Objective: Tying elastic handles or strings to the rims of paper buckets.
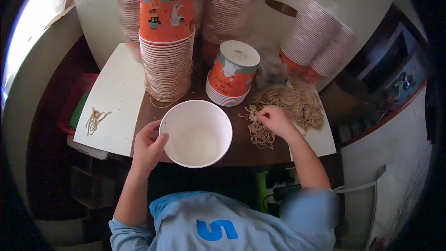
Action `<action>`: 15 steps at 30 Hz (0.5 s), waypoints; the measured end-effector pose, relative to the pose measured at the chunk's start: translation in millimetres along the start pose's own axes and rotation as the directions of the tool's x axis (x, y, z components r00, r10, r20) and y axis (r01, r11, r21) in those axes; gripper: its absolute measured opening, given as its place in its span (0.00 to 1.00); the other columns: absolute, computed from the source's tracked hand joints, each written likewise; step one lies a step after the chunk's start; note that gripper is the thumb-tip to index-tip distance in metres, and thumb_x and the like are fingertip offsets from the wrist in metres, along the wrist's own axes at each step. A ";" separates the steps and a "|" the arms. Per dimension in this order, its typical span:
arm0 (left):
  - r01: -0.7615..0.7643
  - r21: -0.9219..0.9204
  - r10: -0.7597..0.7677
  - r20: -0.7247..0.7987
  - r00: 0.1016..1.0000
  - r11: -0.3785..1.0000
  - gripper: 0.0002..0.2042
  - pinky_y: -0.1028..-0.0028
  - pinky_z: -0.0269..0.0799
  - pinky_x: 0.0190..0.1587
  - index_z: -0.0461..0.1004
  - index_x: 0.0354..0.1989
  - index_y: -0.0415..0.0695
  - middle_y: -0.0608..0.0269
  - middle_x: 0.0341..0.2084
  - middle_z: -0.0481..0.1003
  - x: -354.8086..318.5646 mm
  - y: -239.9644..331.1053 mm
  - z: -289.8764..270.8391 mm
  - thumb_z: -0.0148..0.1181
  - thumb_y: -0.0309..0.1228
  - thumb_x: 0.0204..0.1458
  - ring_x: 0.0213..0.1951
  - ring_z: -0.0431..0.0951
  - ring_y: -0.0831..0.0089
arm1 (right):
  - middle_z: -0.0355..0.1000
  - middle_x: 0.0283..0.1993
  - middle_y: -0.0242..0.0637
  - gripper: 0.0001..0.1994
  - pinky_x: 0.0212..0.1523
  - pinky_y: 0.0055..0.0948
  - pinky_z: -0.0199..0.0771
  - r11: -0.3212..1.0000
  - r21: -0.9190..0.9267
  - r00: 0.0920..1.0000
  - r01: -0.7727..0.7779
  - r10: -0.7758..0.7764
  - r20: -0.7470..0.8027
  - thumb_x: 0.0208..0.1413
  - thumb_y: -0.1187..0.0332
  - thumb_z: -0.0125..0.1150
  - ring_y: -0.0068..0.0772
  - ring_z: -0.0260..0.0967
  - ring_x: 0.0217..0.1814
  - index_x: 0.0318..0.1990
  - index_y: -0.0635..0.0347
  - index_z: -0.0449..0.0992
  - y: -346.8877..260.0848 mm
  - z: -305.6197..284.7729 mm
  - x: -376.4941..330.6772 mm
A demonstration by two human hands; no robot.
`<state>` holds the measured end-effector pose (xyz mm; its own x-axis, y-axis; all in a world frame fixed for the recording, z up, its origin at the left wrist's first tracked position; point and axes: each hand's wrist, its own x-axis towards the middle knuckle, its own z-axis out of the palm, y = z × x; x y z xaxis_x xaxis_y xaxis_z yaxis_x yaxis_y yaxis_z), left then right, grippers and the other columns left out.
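Observation:
My left hand (150, 145) grips the left rim of a white paper bucket (197, 135), thumb inside and fingers outside. The bucket's open mouth faces up, and its inside is plain white. My right hand (275, 120) is at the near left edge of a heap of tan cords (297, 104), fingertips pinched together on the loose strands. How many strands lie between the fingers is hidden.
Behind the bucket stand a tall upside-down stack of orange and teal paper buckets (166, 16) and a shorter stack (233, 72). Plastic-wrapped stacks (310, 32) line the back. A small bundle of cords (96, 121) lies on the white board (111, 97) at left.

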<state>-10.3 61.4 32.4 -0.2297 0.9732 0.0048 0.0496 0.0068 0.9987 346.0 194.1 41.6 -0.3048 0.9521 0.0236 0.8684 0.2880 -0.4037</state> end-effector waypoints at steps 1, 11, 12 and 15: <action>-0.038 0.000 0.038 -0.010 0.999 0.999 0.18 0.78 0.72 0.38 0.70 0.48 0.32 0.56 0.39 0.76 0.4 -0.6 3.2 0.56 0.23 0.47 0.36 0.76 0.76 | 0.73 0.32 0.42 0.10 0.40 0.38 0.70 0.999 -0.004 0.999 -0.042 0.042 0.000 0.46 0.62 0.60 0.44 0.71 0.37 0.30 0.58 0.78 7.8 -5.4 1.3; -0.159 0.039 0.163 -0.154 0.974 0.987 0.20 0.79 0.70 0.33 0.67 0.51 0.36 0.56 0.44 0.71 -10.4 -9.2 20.6 0.60 0.29 0.50 0.34 0.74 0.77 | 0.70 0.35 0.38 0.10 0.45 0.40 0.67 0.921 -0.293 0.952 0.258 -0.294 -0.085 0.43 0.60 0.64 0.43 0.67 0.43 0.31 0.53 0.78 8.1 53.2 34.2; -0.162 0.042 0.166 -0.160 0.973 0.986 0.20 0.79 0.70 0.33 0.67 0.51 0.36 0.56 0.44 0.71 -13.2 -9.1 18.0 0.60 0.29 0.50 0.34 0.74 0.77 | 0.69 0.35 0.39 0.10 0.46 0.42 0.66 0.897 -0.368 0.963 0.246 -0.271 -0.016 0.42 0.60 0.64 0.45 0.66 0.43 0.30 0.54 0.78 8.0 55.7 38.2; -0.289 0.236 0.333 -0.177 0.926 0.928 0.18 0.82 0.65 0.26 0.69 0.50 0.38 0.56 0.45 0.69 -21.7 -0.9 11.6 0.60 0.28 0.50 0.25 0.69 0.81 | 0.69 0.33 0.40 0.10 0.45 0.41 0.67 0.914 -0.310 0.963 0.261 -0.271 0.014 0.43 0.62 0.63 0.42 0.67 0.41 0.30 0.57 0.77 15.2 53.6 46.2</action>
<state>5.9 42.9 30.8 -0.3680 0.8631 0.3460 0.3421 -0.2203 0.9135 324.2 237.0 -12.5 -0.5338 0.8371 0.1192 0.8354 0.5440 -0.0788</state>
